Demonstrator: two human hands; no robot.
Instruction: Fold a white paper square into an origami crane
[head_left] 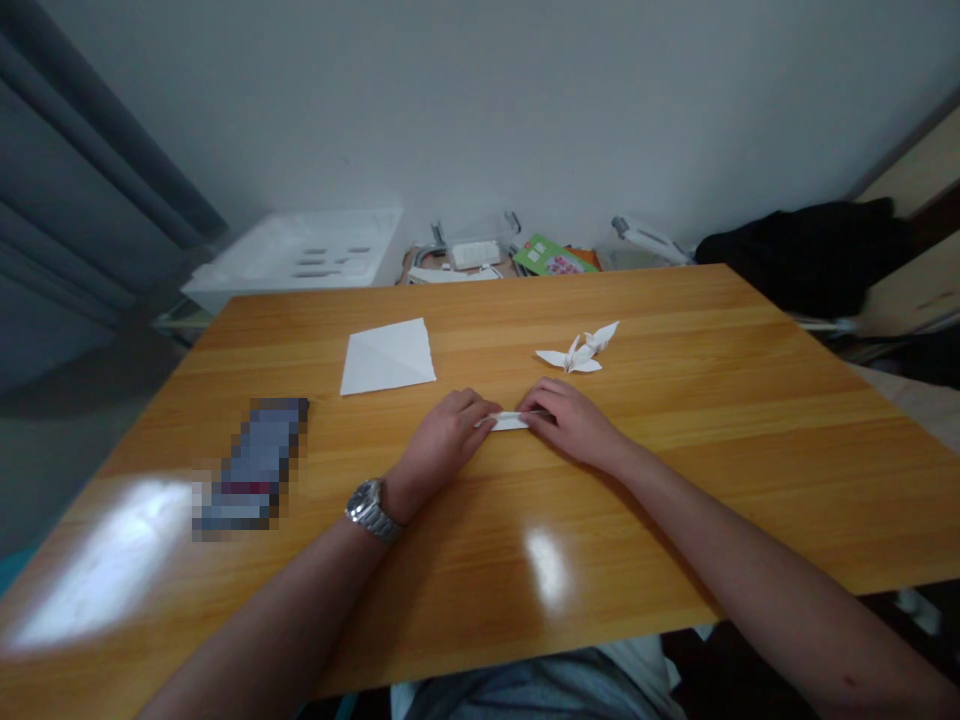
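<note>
Okay, from the left: left hand (454,428) with thumb and fingertips pinching the left end of a folded paper strip (508,421), then the strip itself, right in the gap between both hands, then right hand (571,420) closed on the other end, fingers curled. Can't tell the exact fold, too small and partly tucked under fingers.

Surface and room, same direction. Grey curtain (90,150) hanging at far left, then a pixelated dark rectangle (259,460) lying slantwise on the wooden table (465,600). Past the far edge, a big white tray (375,240). White sheet (390,357) lying beyond the left hand, apart from it. Pale wall (487,100) at the back, with a green booklet (551,258) in front. Folded paper figure (577,358) just beyond the right hand. Black cloth (810,250) heaped off to the far right.

Materials-wise: long soft folds in the curtain, bright glare on the glossy table's left side, shiny metal-link watch (373,508) around the left wrist, four-sided sheet with a slightly uneven right edge, narrow white strip, warm streaky wood grain, pointy wing-like shapes on the figure. One piece or two there? Can't tell.
</note>
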